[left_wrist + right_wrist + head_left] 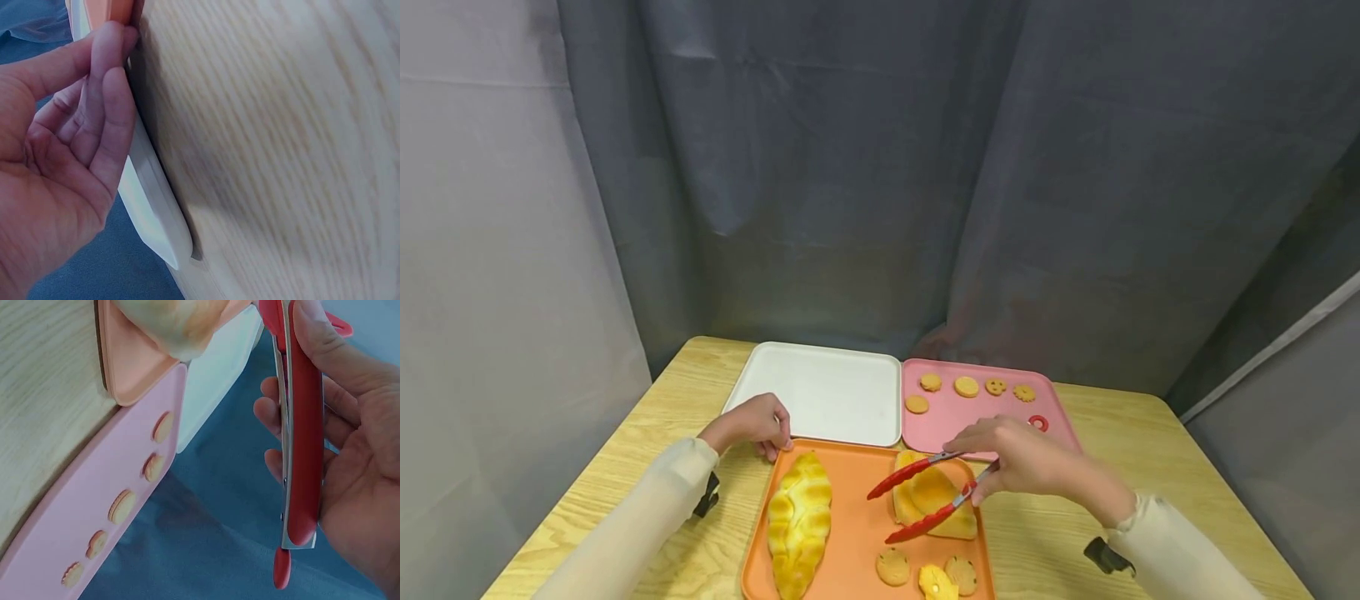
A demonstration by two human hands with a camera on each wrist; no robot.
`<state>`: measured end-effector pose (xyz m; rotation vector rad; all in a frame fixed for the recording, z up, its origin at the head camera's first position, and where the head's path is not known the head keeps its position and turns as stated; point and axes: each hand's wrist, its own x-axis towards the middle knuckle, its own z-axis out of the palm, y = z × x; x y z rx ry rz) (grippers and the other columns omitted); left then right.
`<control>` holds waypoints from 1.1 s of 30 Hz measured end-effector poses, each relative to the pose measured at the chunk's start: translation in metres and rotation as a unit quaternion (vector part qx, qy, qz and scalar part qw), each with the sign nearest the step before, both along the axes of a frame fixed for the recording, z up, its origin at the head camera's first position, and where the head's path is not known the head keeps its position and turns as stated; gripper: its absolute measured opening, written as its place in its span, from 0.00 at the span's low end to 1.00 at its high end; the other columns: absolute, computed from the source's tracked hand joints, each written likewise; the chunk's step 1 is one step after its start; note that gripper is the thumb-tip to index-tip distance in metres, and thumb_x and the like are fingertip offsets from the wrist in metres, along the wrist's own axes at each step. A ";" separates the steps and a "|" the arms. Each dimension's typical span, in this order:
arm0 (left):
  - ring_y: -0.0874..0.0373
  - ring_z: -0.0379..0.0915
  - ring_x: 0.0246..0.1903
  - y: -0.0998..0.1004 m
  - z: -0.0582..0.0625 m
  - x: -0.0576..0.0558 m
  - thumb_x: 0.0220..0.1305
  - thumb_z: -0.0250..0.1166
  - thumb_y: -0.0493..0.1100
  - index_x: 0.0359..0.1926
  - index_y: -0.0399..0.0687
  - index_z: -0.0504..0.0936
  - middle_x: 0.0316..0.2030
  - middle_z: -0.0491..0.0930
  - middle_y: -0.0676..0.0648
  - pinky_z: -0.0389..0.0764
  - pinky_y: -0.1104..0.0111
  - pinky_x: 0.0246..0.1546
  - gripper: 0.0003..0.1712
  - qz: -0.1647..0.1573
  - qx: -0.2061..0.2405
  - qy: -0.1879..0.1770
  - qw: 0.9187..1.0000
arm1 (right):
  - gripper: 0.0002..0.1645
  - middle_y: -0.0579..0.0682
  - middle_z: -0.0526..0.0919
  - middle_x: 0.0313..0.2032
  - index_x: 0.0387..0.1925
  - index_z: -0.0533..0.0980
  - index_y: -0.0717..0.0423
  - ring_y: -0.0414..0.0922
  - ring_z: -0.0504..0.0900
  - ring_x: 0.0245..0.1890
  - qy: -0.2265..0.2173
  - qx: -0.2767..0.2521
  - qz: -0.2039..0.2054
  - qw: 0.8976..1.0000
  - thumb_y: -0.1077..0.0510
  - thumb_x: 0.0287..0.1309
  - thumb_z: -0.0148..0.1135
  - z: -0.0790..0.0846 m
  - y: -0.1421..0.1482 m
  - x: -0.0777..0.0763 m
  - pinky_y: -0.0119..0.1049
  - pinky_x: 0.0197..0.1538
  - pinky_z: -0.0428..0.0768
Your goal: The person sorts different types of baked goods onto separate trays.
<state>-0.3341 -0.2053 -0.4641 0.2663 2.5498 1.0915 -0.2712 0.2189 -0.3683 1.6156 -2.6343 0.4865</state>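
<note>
My left hand [763, 425] pinches the far left corner of the orange tray [857, 483]; the left wrist view shows thumb and fingertips at its edge. My right hand [1018, 454] grips red-handled tongs [306, 437]. In the head view their red ends are spread apart over the tray's right side, with nothing between them. Beneath the tongs lie a toast slice [955, 527] and a rounded bread piece [931, 490], both partly covered. A long braided loaf [800, 525] lies at the tray's left. Round cookies [892, 567] and a yellow flower-shaped piece [936, 582] are near its front.
Behind the orange tray stands a white tray [827, 392], bare inside. To its right, a pink tray [951, 425] carries several cookies [966, 387] and a red ring [1038, 423]. All rest on a wooden table [1120, 467], with grey curtains [850, 167] behind.
</note>
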 end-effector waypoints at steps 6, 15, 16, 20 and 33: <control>0.58 0.81 0.15 0.000 0.000 0.000 0.57 0.72 0.32 0.21 0.39 0.83 0.15 0.84 0.46 0.79 0.69 0.19 0.09 -0.002 0.002 0.006 1.000 | 0.37 0.43 0.90 0.45 0.52 0.85 0.52 0.37 0.85 0.43 0.020 0.017 0.027 0.999 0.37 0.42 0.76 -0.003 0.000 0.008 0.37 0.47 0.83; 0.59 0.80 0.14 -0.001 -0.001 -0.003 0.57 0.72 0.32 0.21 0.40 0.83 0.15 0.84 0.47 0.79 0.71 0.19 0.10 0.001 0.000 0.002 1.000 | 0.39 0.42 0.90 0.45 0.51 0.86 0.49 0.37 0.85 0.41 0.031 0.021 0.039 0.999 0.33 0.38 0.73 -0.009 -0.001 0.014 0.37 0.46 0.83; 0.59 0.80 0.14 -0.001 -0.001 -0.003 0.57 0.72 0.32 0.21 0.40 0.83 0.15 0.84 0.47 0.79 0.71 0.19 0.10 0.001 0.000 0.002 1.000 | 0.39 0.42 0.90 0.45 0.51 0.86 0.50 0.37 0.86 0.41 0.033 0.023 0.040 0.998 0.33 0.38 0.73 -0.010 -0.002 0.015 0.37 0.46 0.83; 0.59 0.80 0.14 -0.001 -0.001 -0.003 0.57 0.72 0.32 0.21 0.40 0.83 0.15 0.83 0.47 0.79 0.70 0.19 0.10 0.003 -0.001 0.002 1.000 | 0.39 0.41 0.90 0.45 0.52 0.86 0.50 0.37 0.85 0.41 0.026 0.037 0.039 0.998 0.33 0.38 0.74 -0.011 -0.005 0.018 0.36 0.46 0.83; 0.59 0.80 0.14 0.001 0.000 0.000 0.57 0.73 0.33 0.21 0.40 0.83 0.14 0.83 0.47 0.79 0.70 0.19 0.10 0.001 -0.005 0.000 1.000 | 0.34 0.38 0.90 0.43 0.49 0.86 0.45 0.32 0.77 0.34 0.075 0.051 0.007 0.996 0.36 0.36 0.75 -0.019 -0.011 0.020 0.30 0.39 0.77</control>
